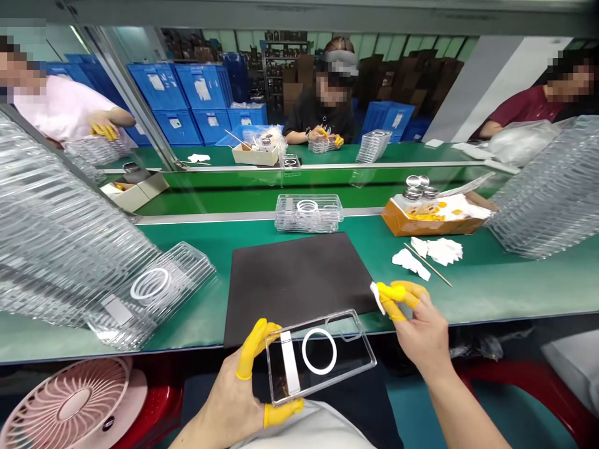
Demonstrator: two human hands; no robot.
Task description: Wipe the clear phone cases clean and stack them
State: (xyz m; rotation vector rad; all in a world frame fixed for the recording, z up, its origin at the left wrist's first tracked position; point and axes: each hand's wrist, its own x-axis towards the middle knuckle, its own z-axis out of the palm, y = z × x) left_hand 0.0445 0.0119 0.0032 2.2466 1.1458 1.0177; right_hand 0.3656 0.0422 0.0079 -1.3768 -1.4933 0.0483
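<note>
A pink fan (70, 405) sits at lower left, below stacked clear cases (70, 231) on the green bench (491, 299). At bottom centre, the left hand (229, 386), in yellow finger cots (255, 343), grips a clear phone case (322, 355) by its edge, just below a black mat (294, 280). To its right, the right hand (421, 330) pinches a white wipe (377, 297) near the case's upper corner. Loose wipes (442, 251) and a wooden stick (428, 265) lie further right.
</note>
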